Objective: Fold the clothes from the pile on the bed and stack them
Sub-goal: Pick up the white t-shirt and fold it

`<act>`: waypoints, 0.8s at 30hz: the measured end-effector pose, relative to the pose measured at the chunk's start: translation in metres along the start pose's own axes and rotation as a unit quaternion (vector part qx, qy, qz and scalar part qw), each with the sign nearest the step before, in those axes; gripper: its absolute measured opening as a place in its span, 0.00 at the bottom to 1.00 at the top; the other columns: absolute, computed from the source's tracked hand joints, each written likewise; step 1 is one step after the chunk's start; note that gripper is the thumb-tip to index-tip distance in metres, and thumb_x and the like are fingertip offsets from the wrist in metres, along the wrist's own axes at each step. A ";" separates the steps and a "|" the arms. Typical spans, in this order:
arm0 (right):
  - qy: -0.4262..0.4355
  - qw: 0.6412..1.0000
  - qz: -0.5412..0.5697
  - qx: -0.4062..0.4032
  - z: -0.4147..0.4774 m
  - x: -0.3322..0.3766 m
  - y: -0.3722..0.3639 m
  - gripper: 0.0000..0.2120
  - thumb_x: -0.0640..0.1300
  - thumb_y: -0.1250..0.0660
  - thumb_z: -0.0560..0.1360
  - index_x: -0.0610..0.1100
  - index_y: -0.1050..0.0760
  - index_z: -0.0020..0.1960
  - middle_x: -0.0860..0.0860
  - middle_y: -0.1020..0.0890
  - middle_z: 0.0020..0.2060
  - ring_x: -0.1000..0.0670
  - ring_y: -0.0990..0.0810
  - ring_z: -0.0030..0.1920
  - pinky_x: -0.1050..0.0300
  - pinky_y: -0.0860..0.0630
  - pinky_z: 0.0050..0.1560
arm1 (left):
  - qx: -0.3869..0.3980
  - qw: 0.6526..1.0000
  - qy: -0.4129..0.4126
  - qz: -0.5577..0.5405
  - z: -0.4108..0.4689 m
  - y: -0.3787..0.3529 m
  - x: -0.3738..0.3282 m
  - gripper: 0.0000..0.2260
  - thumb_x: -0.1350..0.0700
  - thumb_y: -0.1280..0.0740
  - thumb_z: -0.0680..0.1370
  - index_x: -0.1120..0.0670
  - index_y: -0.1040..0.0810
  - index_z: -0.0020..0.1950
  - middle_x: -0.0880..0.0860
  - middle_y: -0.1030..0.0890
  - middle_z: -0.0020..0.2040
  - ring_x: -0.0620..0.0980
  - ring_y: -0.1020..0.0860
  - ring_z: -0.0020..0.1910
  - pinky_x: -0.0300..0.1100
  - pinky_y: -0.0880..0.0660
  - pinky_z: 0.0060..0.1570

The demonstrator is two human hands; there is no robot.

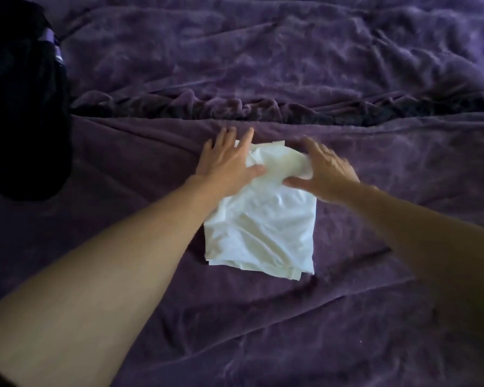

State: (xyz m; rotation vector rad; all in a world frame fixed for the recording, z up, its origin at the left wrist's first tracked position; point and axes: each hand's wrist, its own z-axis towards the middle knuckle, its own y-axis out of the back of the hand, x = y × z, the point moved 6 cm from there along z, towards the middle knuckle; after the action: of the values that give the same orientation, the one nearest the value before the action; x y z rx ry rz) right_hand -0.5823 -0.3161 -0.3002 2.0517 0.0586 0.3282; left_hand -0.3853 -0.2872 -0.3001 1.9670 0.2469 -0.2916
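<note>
Left hand [227,160] flat, pressing cloth [263,224]; right hand [324,169] grips bunched far end. Risk: bunch gets folded in, lumpy stack.

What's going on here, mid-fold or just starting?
A person is mid-fold on a white garment that lies on the purple bedspread, already folded to a rough rectangle. The left hand presses flat on its far left part, fingers straight. The right hand, blurred, seems to grip the bunched far end, thumb beneath and fingers over it. A dark pile of clothes sits at the far left of the bed. No finished stack is in view.
</note>
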 end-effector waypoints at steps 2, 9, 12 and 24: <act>-0.008 1.000 0.002 0.030 0.011 0.004 -0.011 0.43 0.66 0.28 0.65 0.53 0.41 0.73 0.48 0.27 0.67 0.43 0.27 0.65 0.45 0.29 0.59 | 0.019 1.000 -0.003 0.013 0.013 -0.008 0.002 0.37 0.37 0.37 0.75 0.52 0.46 0.77 0.58 0.38 0.75 0.58 0.41 0.74 0.56 0.41 0.68; 0.000 0.999 0.016 -0.042 -0.042 0.012 -0.020 0.21 0.56 0.29 0.69 0.47 0.29 0.55 0.44 0.18 0.48 0.38 0.21 0.48 0.48 0.28 0.44 | -0.006 0.997 -0.076 0.013 -0.016 -0.002 -0.022 0.16 0.45 0.29 0.71 0.53 0.27 0.50 0.54 0.22 0.55 0.57 0.24 0.55 0.45 0.35 0.44; 0.023 0.994 0.045 -0.098 -0.090 0.005 -0.009 0.15 0.51 0.29 0.68 0.46 0.29 0.49 0.46 0.18 0.41 0.37 0.21 0.42 0.51 0.34 0.36 | -0.021 0.995 -0.097 -0.023 -0.049 0.009 -0.037 0.13 0.46 0.28 0.70 0.49 0.30 0.41 0.50 0.27 0.46 0.54 0.25 0.50 0.44 0.36 0.39; 0.009 0.985 0.087 -0.148 -0.330 -0.090 0.056 0.09 0.43 0.31 0.67 0.45 0.30 0.44 0.51 0.21 0.40 0.40 0.22 0.41 0.53 0.37 0.34 | -0.056 0.972 -0.223 0.045 -0.221 0.028 -0.218 0.07 0.54 0.31 0.72 0.49 0.29 0.43 0.49 0.20 0.44 0.53 0.23 0.47 0.43 0.40 0.40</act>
State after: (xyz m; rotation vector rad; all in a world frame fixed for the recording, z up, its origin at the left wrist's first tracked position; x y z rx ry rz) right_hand -0.7587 -0.0767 -0.1218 1.7617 -0.1513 0.4380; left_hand -0.5637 -0.1042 -0.1214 1.7432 -0.1145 -0.6345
